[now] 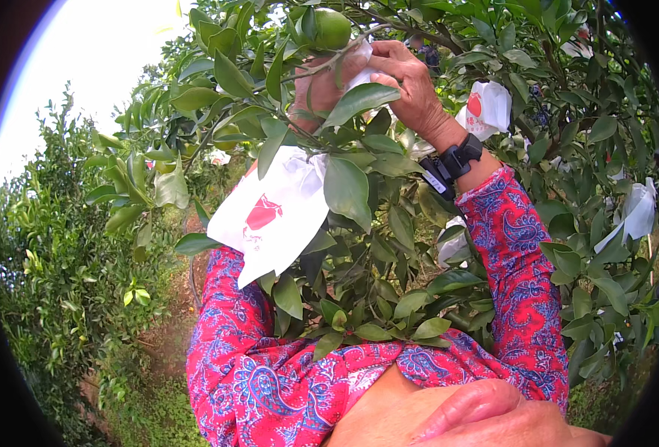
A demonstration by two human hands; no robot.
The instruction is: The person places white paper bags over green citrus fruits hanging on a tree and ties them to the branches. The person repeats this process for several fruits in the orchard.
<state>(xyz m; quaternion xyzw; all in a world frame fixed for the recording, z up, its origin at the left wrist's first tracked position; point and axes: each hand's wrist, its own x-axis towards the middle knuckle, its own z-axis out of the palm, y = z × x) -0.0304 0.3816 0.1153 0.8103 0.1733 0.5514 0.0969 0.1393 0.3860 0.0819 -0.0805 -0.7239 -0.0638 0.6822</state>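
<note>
Up among the leaves, my right hand (413,88) pinches the gathered edge of a white fruit bag (358,65) between thumb and fingers. My left hand (318,88) is closed against the bag's other side; a branch and leaves cover part of its fingers. A green citrus fruit (332,30) hangs on the branch just above my left hand. Whether a fruit is inside the bag I cannot see. Below my hands, another white bag (266,212) with a red print hangs in front of my left arm. A black band with a small device (452,164) circles my right wrist.
Leafy branches (348,186) cross in front of and between my arms. More white bags hang at the right, one (488,108) near my right wrist and one (634,212) farther out. Other trees (54,298) stand at the left above grassy ground (154,413).
</note>
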